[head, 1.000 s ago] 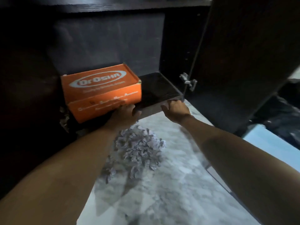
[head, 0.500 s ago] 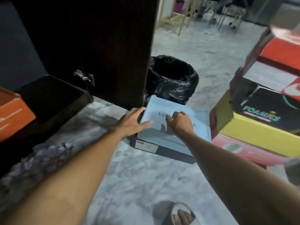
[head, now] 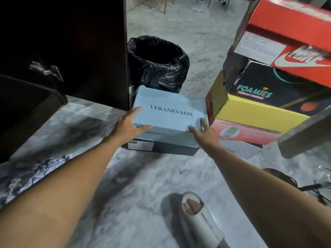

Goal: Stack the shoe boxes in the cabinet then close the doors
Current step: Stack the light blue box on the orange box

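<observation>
Since half-second back: hands spread to box ends. Left hand [head: 130, 125] and right hand [head: 204, 131], fingers straight, press pale blue shoe box [head: 168, 111] on floor beside open cabinet door [head: 86, 51]. Step: pickup. Next: squeeze, lift, swing left to shelf.

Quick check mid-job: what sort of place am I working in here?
Probably a room in a home. A dark wooden cabinet stands open on a marble-look floor, with stacked shoe boxes and a bin lined with a black bag beside it.
</observation>
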